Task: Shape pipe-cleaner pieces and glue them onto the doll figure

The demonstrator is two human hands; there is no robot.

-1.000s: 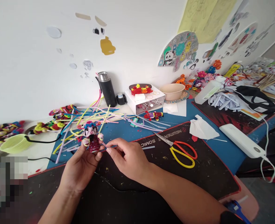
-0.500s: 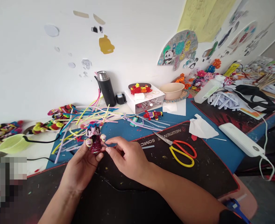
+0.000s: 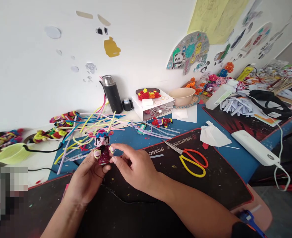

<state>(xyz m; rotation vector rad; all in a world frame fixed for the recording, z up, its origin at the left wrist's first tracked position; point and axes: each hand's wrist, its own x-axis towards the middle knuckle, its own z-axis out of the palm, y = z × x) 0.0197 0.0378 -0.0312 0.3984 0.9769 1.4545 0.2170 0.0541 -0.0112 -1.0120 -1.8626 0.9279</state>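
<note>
A small doll [image 3: 102,145] with a blue and red hat, dark face markings and a dark red body stands upright above the black desk mat [image 3: 133,205]. My left hand [image 3: 88,177] is closed round its lower part from the left and below. My right hand [image 3: 136,168] reaches in from the right, with thumb and index finger pinched at the doll's small pale arm. The exact contact of those fingertips is partly hidden. Behind the doll lie loose pipe cleaners [image 3: 86,132] in yellow, blue, pink and lilac.
Scissors [image 3: 187,158] with red and yellow handles lie right of my hands. A black thermos [image 3: 113,94], a white drawer box [image 3: 155,105] and a beige bowl [image 3: 183,96] stand by the wall. A white power bank [image 3: 256,148] and crumpled tissue [image 3: 214,135] lie further right.
The doll has shifted slightly right and turned a little between my hands. The fingers of my right hand stay at its arm; both hands have otherwise hardly moved.
</note>
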